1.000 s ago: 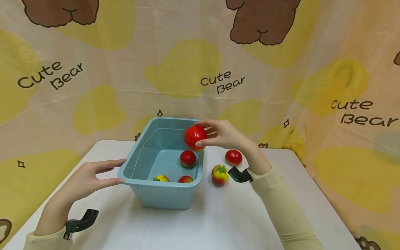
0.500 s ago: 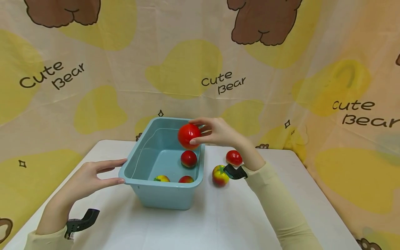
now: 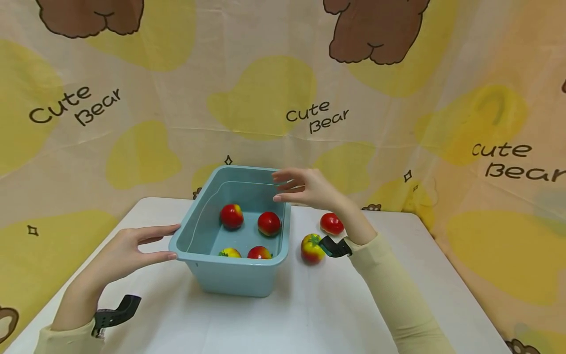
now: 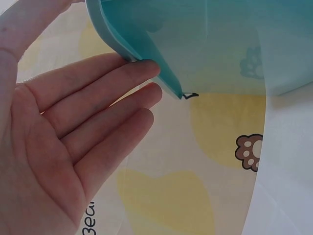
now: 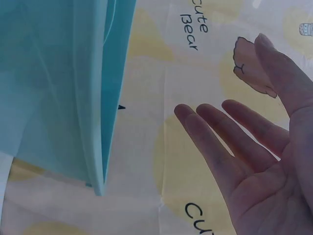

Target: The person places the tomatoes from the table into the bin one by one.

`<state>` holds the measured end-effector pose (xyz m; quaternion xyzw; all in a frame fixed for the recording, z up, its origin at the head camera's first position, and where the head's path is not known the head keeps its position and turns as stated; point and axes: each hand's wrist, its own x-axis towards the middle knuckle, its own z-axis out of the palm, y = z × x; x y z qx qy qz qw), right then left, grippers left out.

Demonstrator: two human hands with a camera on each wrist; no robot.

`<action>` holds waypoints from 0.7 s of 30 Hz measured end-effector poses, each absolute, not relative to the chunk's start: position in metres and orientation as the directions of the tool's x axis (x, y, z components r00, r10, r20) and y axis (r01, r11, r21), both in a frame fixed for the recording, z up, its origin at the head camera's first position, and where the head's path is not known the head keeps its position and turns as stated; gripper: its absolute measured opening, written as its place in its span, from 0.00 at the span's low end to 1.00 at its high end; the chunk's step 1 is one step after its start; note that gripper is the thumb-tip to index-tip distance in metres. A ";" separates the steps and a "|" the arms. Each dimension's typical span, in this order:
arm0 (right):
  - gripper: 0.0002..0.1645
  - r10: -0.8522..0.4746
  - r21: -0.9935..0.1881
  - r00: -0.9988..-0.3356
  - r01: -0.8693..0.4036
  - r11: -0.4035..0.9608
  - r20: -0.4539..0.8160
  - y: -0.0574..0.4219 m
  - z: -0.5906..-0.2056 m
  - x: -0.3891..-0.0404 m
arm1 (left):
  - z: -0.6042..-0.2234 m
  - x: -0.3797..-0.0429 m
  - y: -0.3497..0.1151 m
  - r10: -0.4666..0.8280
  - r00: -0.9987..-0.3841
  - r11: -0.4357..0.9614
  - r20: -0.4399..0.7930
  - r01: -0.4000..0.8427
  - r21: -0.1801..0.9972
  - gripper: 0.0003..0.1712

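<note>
A light-blue plastic bin stands on the table. My left hand is at its left side, straight fingers and thumb touching the rim near the front corner; the left wrist view shows its bare palm. My right hand hovers over the right rim, fingers apart and holding nothing. Inside the bin lie a red fruit with a yellow patch, a dark red round fruit, a yellow fruit with green leaves and a red fruit. The front wall partly hides the last two.
Right of the bin, a yellow-red fruit with a green leafy top sits on the white table. Behind it lies a glossy red fruit. A printed cloth hangs behind the table.
My right hand has let go of the large red fruit, which now lies inside the bin toward the left. The front red fruit shifted slightly left. My left hand stays at the rim.
</note>
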<state>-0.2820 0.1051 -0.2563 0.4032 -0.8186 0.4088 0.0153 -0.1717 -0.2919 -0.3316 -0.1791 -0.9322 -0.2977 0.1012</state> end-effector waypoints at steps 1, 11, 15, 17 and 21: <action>0.30 -0.646 -0.662 -0.674 -0.671 0.334 0.358 0.108 -0.258 -0.281 | -0.332 -0.172 -0.292 0.270 -0.918 0.762 0.292 0.389 0.518 0.32; 0.29 -0.600 -0.664 -0.711 -0.652 0.366 0.367 0.131 -0.271 -0.274 | -0.331 -0.170 -0.291 0.258 -0.924 0.771 0.282 0.373 0.516 0.31; 0.30 -0.575 -0.662 -0.734 -0.637 0.396 0.362 0.141 -0.278 -0.272 | -0.331 -0.169 -0.290 0.255 -0.924 0.775 0.283 0.371 0.512 0.31; 0.30 -0.563 -0.664 -0.747 -0.624 0.412 0.353 0.146 -0.281 -0.272 | -0.331 -0.170 -0.290 0.255 -0.924 0.777 0.285 0.371 0.509 0.31; 0.30 -0.553 -0.661 -0.760 -0.612 0.434 0.341 0.155 -0.288 -0.271 | -0.332 -0.170 -0.289 0.253 -0.924 0.779 0.287 0.371 0.506 0.31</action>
